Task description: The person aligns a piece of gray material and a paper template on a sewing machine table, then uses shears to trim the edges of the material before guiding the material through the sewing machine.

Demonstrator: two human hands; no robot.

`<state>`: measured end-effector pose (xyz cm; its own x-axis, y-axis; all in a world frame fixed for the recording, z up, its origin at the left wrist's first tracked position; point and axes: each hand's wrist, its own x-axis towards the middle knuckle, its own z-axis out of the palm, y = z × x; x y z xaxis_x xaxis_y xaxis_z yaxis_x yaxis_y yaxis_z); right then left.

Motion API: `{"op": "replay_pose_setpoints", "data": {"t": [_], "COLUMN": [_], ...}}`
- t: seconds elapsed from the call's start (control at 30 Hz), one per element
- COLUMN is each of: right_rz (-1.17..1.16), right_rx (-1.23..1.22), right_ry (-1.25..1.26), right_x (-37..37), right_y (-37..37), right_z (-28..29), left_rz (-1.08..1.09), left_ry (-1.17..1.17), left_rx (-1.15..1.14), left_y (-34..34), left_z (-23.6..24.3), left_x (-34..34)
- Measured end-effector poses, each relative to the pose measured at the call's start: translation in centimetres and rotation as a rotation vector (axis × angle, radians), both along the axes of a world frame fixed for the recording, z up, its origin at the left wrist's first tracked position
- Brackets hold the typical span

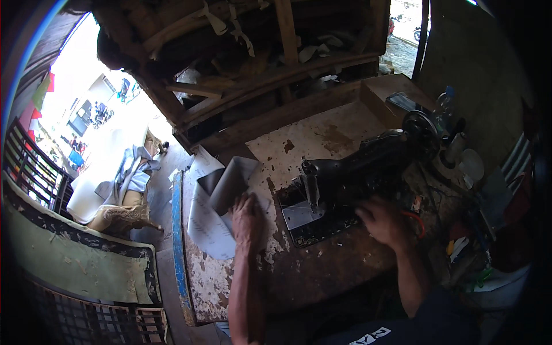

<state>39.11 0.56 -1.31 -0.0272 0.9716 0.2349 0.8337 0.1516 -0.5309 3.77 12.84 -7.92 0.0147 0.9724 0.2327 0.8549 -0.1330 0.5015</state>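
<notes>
My left hand [247, 221] is closed on the lower part of a folded sheet of upholstery material [210, 230], pale with faint print on one face and dark grey on the other. The sheet lies at the left end of a worn table, and its dark part curls up past my fingertips. To its right stands a black sewing machine [356, 167] with a shiny plate [300, 214] under its needle end. My right hand [382, 221] hovers by the front of the machine's base, fingers loosely bent and apart, nothing visible in them. An orange curved handle [417, 224] lies beside it.
The table's blue edge [180, 241] borders the left side. Behind the machine are a wooden box [397, 92], a clear bottle [445, 103] and an open wooden frame [276, 72]. Crumpled cloth [129, 172] lies on a carved piece of furniture at left. A handwheel [422, 135] rises at right.
</notes>
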Motion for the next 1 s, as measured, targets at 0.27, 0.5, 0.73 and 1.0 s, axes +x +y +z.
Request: {"op": "replay_pose_setpoints", "data": {"t": [0.27, 0.5, 0.73, 1.0], "right_rz": [-0.165, -0.230, -0.284, 0.329], "right_rx": [0.061, -0.109, -0.402, -0.897], "right_ry": [-0.246, -0.224, 0.685, 1.385], "right_x": [2.2, 4.6, -0.9, -17.8], "right_y": [-7.9, -7.9, -11.9, -9.3], "right_z": [1.7, 2.0, 2.8, -1.9], "left_rz": [0.115, -0.168, -0.233, -0.176], "left_ry": [0.246, 0.239, 0.057, 0.041], "left_rx": [-0.054, -0.210, -0.157, -0.265], "left_y": [-6.4, -4.9, -5.5, -7.4], "left_z": [1.1, 7.4, 8.9, 11.1], "left_x": [-5.1, -5.6, -7.4, -5.9]}}
